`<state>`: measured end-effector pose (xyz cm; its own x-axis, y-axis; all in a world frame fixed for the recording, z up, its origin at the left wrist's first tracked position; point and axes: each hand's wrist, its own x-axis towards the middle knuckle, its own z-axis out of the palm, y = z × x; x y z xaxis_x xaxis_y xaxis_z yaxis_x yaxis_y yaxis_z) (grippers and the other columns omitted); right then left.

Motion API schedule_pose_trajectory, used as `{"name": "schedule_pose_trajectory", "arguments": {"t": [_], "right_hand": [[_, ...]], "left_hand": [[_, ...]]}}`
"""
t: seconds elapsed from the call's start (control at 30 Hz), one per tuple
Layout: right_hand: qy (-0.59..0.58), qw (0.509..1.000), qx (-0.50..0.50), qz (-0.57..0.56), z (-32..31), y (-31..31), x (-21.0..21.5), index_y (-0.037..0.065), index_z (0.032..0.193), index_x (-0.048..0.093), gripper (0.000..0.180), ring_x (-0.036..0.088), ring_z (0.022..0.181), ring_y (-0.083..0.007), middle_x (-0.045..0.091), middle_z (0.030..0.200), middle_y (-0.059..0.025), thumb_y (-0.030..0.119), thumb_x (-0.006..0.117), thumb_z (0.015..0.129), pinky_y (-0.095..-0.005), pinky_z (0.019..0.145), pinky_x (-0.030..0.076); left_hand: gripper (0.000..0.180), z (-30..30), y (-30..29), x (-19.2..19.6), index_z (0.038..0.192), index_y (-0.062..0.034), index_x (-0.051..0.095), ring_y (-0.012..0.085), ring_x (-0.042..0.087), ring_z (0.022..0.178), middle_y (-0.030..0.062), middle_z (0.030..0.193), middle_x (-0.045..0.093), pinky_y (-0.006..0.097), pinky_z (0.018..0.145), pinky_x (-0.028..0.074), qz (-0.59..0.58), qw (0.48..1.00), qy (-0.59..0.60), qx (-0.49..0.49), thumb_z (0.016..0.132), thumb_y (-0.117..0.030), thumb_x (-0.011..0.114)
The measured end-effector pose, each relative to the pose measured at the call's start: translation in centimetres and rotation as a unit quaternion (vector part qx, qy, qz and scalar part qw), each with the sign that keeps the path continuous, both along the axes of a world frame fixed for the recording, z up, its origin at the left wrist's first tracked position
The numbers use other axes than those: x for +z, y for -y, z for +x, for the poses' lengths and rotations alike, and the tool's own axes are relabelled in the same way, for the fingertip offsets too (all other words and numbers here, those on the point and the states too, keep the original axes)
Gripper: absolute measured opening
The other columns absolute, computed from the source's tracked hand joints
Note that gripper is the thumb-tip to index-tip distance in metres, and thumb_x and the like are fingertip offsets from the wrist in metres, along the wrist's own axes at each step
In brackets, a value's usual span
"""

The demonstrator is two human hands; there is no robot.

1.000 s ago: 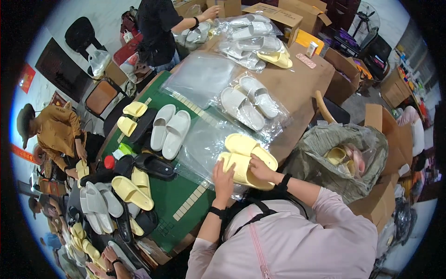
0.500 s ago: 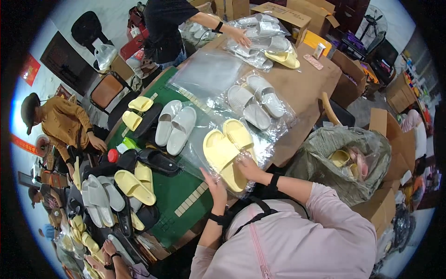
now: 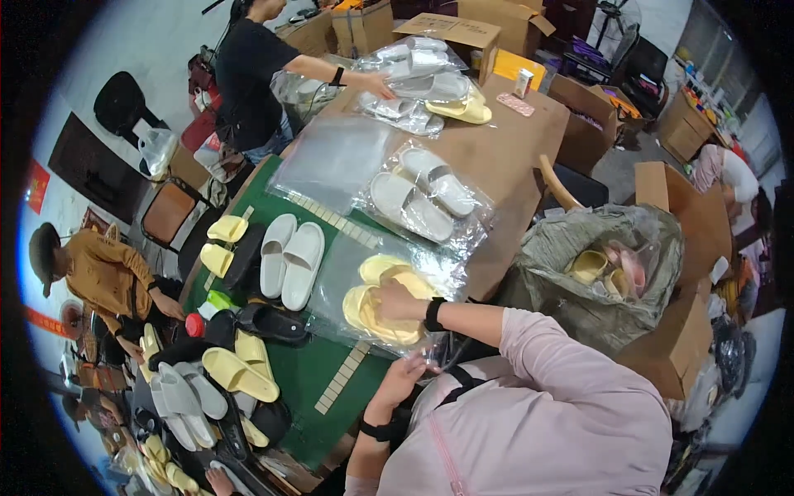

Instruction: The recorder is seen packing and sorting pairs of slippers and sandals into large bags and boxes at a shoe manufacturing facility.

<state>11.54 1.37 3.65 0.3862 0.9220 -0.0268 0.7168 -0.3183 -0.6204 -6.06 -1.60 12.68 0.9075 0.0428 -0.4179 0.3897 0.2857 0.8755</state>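
Observation:
A pair of yellow slippers [image 3: 362,309] lies at the near edge of the table, with a clear plastic bag [image 3: 336,269] under and around it. How far the pair is inside the bag I cannot tell. My right hand [image 3: 400,301] grips the pair from above, fingers bent down and partly hidden. Just below, my left hand [image 3: 400,379] is closed with its fingertips at the bag's near edge. Beyond them sits a bagged pair of grey slippers [image 3: 411,202]. An unbagged grey pair [image 3: 293,260] lies to the left on the green mat [image 3: 310,376].
Flat clear bags [image 3: 331,161] are stacked farther back. A co-worker's hand [image 3: 374,83] touches the bagged slippers at the far end. Loose yellow, grey and black slippers crowd the left side. At right stands a large sack [image 3: 538,277] holding slippers, beside open cardboard boxes [image 3: 678,219].
My right hand and the yellow pair have shifted; the pair now lies more crosswise. My left hand has moved down from the slippers' side to the bag's near edge. The view has swung slightly.

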Motion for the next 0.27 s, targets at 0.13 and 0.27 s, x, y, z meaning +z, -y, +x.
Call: {"name": "schedule_pose_trajectory", "arguments": {"t": [0.13, 0.27], "right_hand": [[0.055, 0.995, 0.017, 0.086, 1.4, 1.3, 4.1, 0.005, 0.112, 0.053, 0.042, 0.051, 0.092, -0.0378, 0.049, 0.104, -0.0212, 0.014, 0.054, 0.071, -0.0464, 0.071, 0.041], [0.203, 0.972, -0.051, 0.107, 5.1, 0.2, 8.5, 0.008, 0.110, 0.055, 0.045, 0.046, 0.105, -0.0330, 0.049, 0.105, -0.0211, 0.022, 0.063, 0.069, -0.0461, 0.070, 0.040]], "left_hand": [[0.041, 1.0, -0.2, 1.0, 0.131, 0.0061, 0.035, 0.0144, 0.055, 0.095, 0.0075, 0.093, 0.062, 0.028, 0.092, 0.037, 0.054, 0.998, -0.011, -0.042, 0.091, -0.003, 0.041], [0.057, 2.6, 0.0, 0.6, 0.141, -0.0027, 0.017, 0.0196, 0.051, 0.109, 0.0125, 0.122, 0.052, 0.030, 0.097, 0.035, -0.018, 0.998, 0.046, -0.036, 0.091, -0.004, 0.044]]}}
